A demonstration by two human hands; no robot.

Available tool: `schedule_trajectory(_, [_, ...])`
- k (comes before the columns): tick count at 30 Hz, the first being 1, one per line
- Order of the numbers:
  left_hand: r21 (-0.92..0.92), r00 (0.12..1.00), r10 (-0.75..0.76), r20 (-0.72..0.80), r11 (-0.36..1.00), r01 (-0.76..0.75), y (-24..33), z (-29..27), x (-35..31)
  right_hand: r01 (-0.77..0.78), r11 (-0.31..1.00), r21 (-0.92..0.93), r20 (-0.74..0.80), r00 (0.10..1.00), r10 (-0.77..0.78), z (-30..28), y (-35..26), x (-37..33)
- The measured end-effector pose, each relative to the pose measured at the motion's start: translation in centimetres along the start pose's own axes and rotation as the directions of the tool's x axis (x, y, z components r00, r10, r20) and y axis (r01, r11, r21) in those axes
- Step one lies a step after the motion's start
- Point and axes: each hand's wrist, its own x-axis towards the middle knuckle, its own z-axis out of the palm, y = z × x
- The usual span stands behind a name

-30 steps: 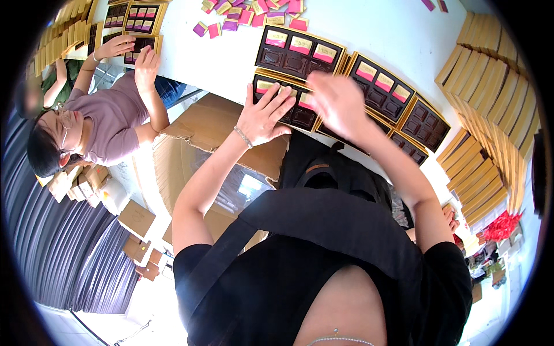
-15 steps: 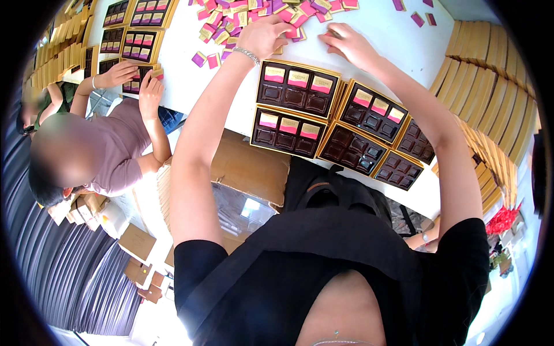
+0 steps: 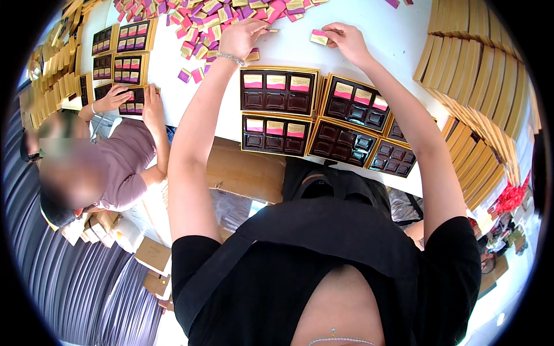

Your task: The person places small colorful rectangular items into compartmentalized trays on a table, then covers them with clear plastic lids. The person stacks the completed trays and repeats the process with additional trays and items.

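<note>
My right hand (image 3: pixel 350 44) pinches a small wrapped chocolate (image 3: pixel 319 37), pink and gold, between thumb and fingers above the white table. Opposite it, my left hand (image 3: pixel 241 40) is closed at the fingertips on another small piece (image 3: pixel 273 30), seen edge-on with a gold side. A loose pile of pink, purple and gold chocolates (image 3: pixel 216 16) lies beyond and left of my left hand. Nearer me stand gold-rimmed boxes with dark six-cavity trays. The far-left box (image 3: pixel 280 109), near-left box (image 3: pixel 274 144) and far-right box (image 3: pixel 355 115) each hold three pink-and-gold pieces in their far row.
The near middle box (image 3: pixel 342 142) and right box (image 3: pixel 393 158) show bare cavities. My right forearm partly covers another. Gold box stacks (image 3: pixel 473 75) line the right side. At left, a co-worker's hands (image 3: pixel 151 106) work at filled boxes (image 3: pixel 128 68). A cardboard box (image 3: pixel 245 170) sits below the table edge.
My hands have drawn back slightly from the pile. The chocolate in my right hand now shows its pink-and-gold face. The whole view has shifted, with the boxes appearing further left.
</note>
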Motion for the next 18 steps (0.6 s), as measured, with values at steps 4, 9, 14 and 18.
schedule_trajectory(4, [-0.51, 0.732, -0.668, 0.138, 0.585, 0.63, 2.7, -1.0, -0.3, -0.04, 0.98, -0.194, -0.045, 0.998, 0.032, -0.9, -1.3, -1.3])
schedule_trajectory(9, [-0.751, 0.697, -0.667, 0.263, 0.312, 0.582, 3.6, -1.6, -0.6, -0.23, 0.939, -0.255, -0.052, 0.973, 0.225, -1.1, -2.2, -3.4])
schedule_trajectory(14, [-0.754, 0.731, -0.589, 0.344, 0.291, 0.589, 7.9, -4.5, -3.5, 0.711, 0.272, -0.649, 0.342, 0.591, -0.73, -2.8, -3.7, -2.0])
schedule_trajectory(18, [-0.6, 0.783, -0.443, 0.436, 0.506, 0.62, 13.2, -5.7, -8.2, 0.831, 0.24, -0.501, 0.514, 0.509, -0.69, -4.1, 0.8, 0.8])
